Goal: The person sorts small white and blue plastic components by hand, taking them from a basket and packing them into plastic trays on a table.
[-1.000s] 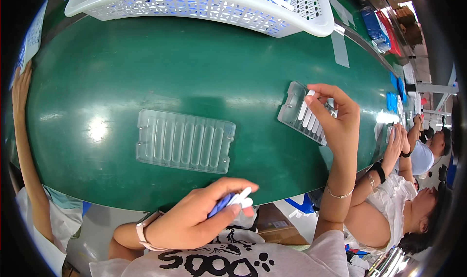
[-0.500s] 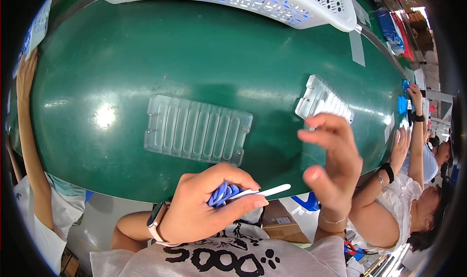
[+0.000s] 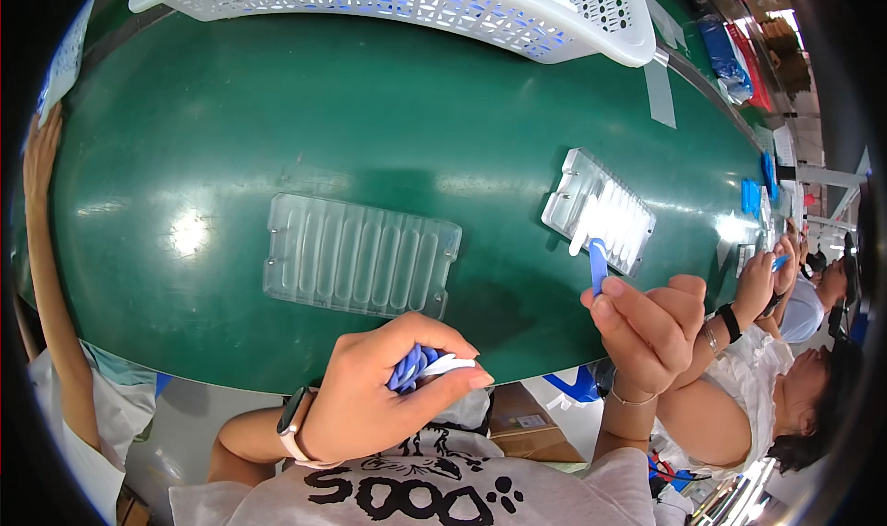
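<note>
My left hand [image 3: 374,387] is closed around a bunch of blue and white sticks [image 3: 416,367] above the table's near edge. A slim blue stick [image 3: 599,269] with a white tip is pinched between the thumb and forefinger of my right hand [image 3: 651,332]. Its tip is at the near side of a clear plastic slotted tray [image 3: 575,201], where several white sticks [image 3: 614,214] lie; glare blurs them. Another clear slotted tray [image 3: 362,256] lies in front of my left hand, its grooves showing no sticks.
A white perforated basket [image 3: 397,4] of blue and white pieces stands at the far edge of the green table [image 3: 277,110]. At the left, a person's arm [image 3: 46,240] reaches along the table. On the right, another person's hands [image 3: 762,272] hold something blue.
The white stick that jutted from my left hand is gone from there. My right hand, empty and open before, now pinches a stick near the right tray. The view has shifted slightly.
</note>
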Motion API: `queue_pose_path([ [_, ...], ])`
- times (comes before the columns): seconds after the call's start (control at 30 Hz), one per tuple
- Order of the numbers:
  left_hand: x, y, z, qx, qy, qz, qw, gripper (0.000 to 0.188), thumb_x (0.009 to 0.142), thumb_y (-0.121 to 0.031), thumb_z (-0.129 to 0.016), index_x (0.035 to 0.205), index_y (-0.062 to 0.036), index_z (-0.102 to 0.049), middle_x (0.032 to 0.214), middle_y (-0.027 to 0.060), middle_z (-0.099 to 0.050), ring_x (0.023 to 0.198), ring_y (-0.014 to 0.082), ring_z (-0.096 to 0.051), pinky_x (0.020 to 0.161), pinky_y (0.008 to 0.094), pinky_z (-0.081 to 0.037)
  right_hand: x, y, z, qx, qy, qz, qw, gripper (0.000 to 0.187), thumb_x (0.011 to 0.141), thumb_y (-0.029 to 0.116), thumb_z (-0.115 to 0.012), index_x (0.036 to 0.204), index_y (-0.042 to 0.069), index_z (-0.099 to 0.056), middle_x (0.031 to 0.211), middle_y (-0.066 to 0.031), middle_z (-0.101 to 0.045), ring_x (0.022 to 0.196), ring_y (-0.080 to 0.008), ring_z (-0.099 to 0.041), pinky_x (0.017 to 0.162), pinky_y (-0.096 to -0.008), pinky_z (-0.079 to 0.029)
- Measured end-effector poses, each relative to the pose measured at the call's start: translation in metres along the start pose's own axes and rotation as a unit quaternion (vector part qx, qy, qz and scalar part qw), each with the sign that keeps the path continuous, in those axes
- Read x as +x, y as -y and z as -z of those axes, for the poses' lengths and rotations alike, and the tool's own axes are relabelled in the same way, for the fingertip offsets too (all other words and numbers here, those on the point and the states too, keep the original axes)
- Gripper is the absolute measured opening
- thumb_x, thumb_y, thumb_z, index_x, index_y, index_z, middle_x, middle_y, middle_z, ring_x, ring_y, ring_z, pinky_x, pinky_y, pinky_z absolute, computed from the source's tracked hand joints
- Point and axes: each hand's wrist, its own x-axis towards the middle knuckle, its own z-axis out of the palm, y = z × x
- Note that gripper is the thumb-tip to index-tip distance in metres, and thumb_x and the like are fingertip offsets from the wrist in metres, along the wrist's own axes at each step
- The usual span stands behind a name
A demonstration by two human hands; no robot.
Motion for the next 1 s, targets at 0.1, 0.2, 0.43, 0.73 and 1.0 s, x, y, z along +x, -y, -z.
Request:
queue_pose_path([
  [0.1, 0.0, 0.001, 0.0, 0.001, -0.003, -0.002, 1.0, 0.021, 0.077, 0.001, -0.073, 0.09, -0.0023, -0.056, 0.078, 0.0095, -0.069, 0.07, 0.0098, -0.066, 0.061, 0.0209, -0.049, -0.003, -0.004, -0.003, -0.013, -0.011, -0.011, 1.0, 0.027, 0.06, 0.006, -0.08, 0.085, 0.012, -0.071, 0.092, 0.0017, -0.068, 0.064, -0.0117, -0.047, 0.056, -0.0273, -0.033],
  [0.2, 0.0, 0.001, -0.002, -0.001, -0.003, -0.007, 1.0, 0.021, 0.077, 0.001, -0.073, 0.09, -0.0025, -0.056, 0.078, 0.009, -0.069, 0.07, 0.0092, -0.065, 0.061, 0.0207, -0.049, -0.001, -0.017, -0.007, 0.008, 0.003, -0.054, 0.999, 0.024, 0.065, 0.006, -0.079, 0.087, 0.01, -0.07, 0.089, 0.0015, -0.067, 0.062, -0.011, -0.046, 0.057, -0.0265, -0.034],
  [0.43, 0.006, -0.002, 0.002, -0.001, 0.026, 0.012, 1.0, 0.022, 0.077, 0.001, -0.073, 0.09, -0.0036, -0.057, 0.078, 0.0078, -0.07, 0.069, 0.008, -0.064, 0.061, 0.0208, -0.048, 0.027, -0.043, -0.023, 0.151, 0.136, -0.405, 0.892, 0.025, 0.07, 0.007, -0.076, 0.094, 0.005, -0.068, 0.073, -0.0027, -0.061, 0.073, -0.0146, -0.05, 0.067, -0.0258, -0.04],
  [0.73, 0.005, -0.011, 0.005, -0.002, 0.019, 0.031, 0.999, 0.02, 0.076, 0.002, -0.074, 0.088, -0.0023, -0.058, 0.08, 0.008, -0.069, 0.072, 0.0078, -0.062, 0.064, 0.0222, -0.049, 0.031, -0.072, -0.019, 0.182, 0.166, -0.323, 0.914, 0.041, 0.07, 0.017, -0.079, 0.107, 0.011, -0.064, 0.106, -0.006, -0.059, 0.097, -0.0247, -0.054, 0.082, -0.0334, -0.042],
  [1.0, 0.001, -0.024, -0.001, -0.159, 0.023, 0.118, 0.98, 0.012, 0.086, -0.007, -0.063, 0.096, -0.0042, -0.056, 0.073, -0.0006, -0.053, 0.056, 0.005, -0.044, 0.048, 0.0217, -0.034, 0.022, -0.072, -0.011, 0.206, 0.247, -0.436, 0.841, 0.033, 0.077, 0.027, -0.073, 0.107, 0.018, -0.063, 0.098, 0.0019, -0.059, 0.1, -0.0198, -0.05, 0.087, -0.0356, -0.029],
])
